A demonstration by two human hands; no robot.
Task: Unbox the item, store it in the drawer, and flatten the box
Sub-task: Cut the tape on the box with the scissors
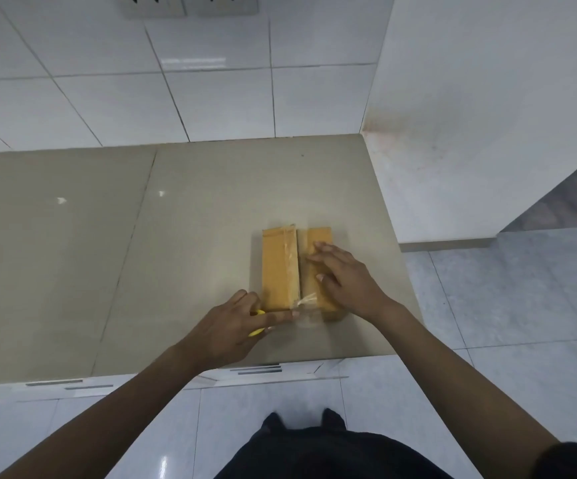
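Observation:
A small brown cardboard box (280, 267) lies on the beige countertop (183, 236), near its right front corner. Clear tape runs along the box's middle seam, and the two top flaps stand slightly apart. My right hand (345, 278) lies flat on the right flap with its fingers spread. My left hand (235, 326) is at the box's near end, closed around a thin yellow tool (257, 331) with its fingers at the loose tape end. The box's contents are hidden.
White tiled wall rises behind the counter, with sockets (190, 3) at the top. A white side wall (470, 115) bounds the counter on the right. Cabinet fronts with handle slots (259, 369) run below the front edge. My feet stand on the grey floor.

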